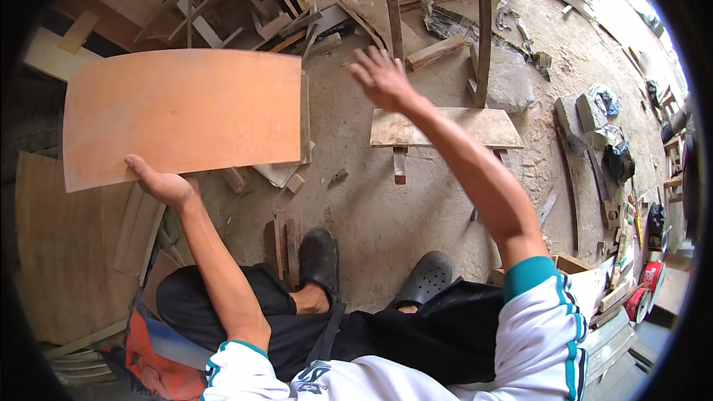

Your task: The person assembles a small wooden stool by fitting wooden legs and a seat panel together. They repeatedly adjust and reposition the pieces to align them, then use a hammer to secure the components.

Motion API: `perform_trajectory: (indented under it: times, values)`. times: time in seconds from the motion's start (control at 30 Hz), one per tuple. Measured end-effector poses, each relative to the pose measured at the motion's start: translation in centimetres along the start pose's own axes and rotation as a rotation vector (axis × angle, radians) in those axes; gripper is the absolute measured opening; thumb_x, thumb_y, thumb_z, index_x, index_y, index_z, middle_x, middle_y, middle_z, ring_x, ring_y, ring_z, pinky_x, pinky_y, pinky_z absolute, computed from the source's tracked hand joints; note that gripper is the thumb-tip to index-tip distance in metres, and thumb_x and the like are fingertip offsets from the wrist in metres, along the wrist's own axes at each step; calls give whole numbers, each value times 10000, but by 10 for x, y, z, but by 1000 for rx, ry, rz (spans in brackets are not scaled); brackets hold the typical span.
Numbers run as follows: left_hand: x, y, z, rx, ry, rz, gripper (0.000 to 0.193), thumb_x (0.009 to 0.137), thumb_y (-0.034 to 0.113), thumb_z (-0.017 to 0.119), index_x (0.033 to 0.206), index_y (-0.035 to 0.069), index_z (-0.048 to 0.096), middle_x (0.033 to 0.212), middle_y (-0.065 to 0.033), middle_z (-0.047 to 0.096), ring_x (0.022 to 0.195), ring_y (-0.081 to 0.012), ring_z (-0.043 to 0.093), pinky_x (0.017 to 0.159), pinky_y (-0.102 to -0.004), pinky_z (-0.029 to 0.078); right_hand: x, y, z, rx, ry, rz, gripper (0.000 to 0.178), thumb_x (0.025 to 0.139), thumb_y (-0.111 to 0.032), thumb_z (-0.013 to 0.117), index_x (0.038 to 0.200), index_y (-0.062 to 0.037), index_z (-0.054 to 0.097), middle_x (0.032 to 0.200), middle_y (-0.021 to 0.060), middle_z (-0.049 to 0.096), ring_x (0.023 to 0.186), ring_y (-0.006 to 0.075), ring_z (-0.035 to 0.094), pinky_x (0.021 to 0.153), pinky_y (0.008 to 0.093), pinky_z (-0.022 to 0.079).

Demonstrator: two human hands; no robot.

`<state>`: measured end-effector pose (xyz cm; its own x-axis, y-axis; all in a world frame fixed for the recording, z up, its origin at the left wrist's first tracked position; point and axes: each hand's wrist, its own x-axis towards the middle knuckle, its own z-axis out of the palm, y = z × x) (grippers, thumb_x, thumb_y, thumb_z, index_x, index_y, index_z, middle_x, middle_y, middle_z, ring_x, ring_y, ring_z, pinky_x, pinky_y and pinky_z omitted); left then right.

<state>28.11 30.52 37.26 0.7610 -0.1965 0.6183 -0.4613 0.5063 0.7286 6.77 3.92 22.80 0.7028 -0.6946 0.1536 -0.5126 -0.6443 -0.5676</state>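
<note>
My left hand grips the lower edge of a thin, orange-brown wooden panel, thumb on its face and the other fingers hidden behind it. The panel is held up at the left, its broad side toward me. My right arm reaches forward, and my right hand is slightly blurred, fingers outstretched, holding nothing. Just below that hand in the picture is a pale wooden board, partly covered by my forearm. Two dark upright wooden posts rise behind this board, and a short leg shows under its front edge.
Several scrap pieces and frames of wood lie at the far left, beside a large plywood sheet. Concrete blocks and plastic bags stand at the right. Near my left shoe are short wooden strips. Red round objects sit at the lower right.
</note>
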Motion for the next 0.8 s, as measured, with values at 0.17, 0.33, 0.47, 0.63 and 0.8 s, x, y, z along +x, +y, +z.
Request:
perform_trajectory:
  times: [0.17,0.33,0.47,0.63,0.8]
  values:
    - [-35,-30,54,-149,-68,-138,791,990,578,383,1456,-48,254,1483,-174,358,1337,-285,397,1119,-417,325,-19,17,-92,883,-225,68,924,921,-740,265,1451,13,344,1321,245,549,1158,340,596,981,455,496]
    - [-84,-56,158,-468,-252,-395,673,950,503,554,1408,54,352,1352,-91,509,1184,-210,544,911,-346,514,-57,52,-160,1094,48,161,675,919,-487,622,1314,46,498,1215,145,602,1062,246,632,905,409,543]
    - [-106,-50,229,-665,-558,-621,627,938,485,585,1379,82,396,1306,-76,544,1136,-213,584,890,-393,552,-68,74,-174,1303,475,431,724,902,-546,611,1268,71,514,1128,175,634,982,214,665,834,381,579]
    - [-107,-59,256,-723,-598,-777,653,898,520,628,1349,90,429,1308,-94,548,1165,-240,577,933,-416,532,-102,129,-198,997,932,736,762,864,-656,563,1067,77,619,947,158,670,763,211,688,631,368,610]
    - [-67,-130,211,-428,-493,-814,552,909,496,627,1291,109,533,1205,-72,636,1072,-214,629,884,-364,521,-139,186,-186,761,1034,702,753,872,-693,532,869,40,704,759,119,689,639,175,657,573,318,546]
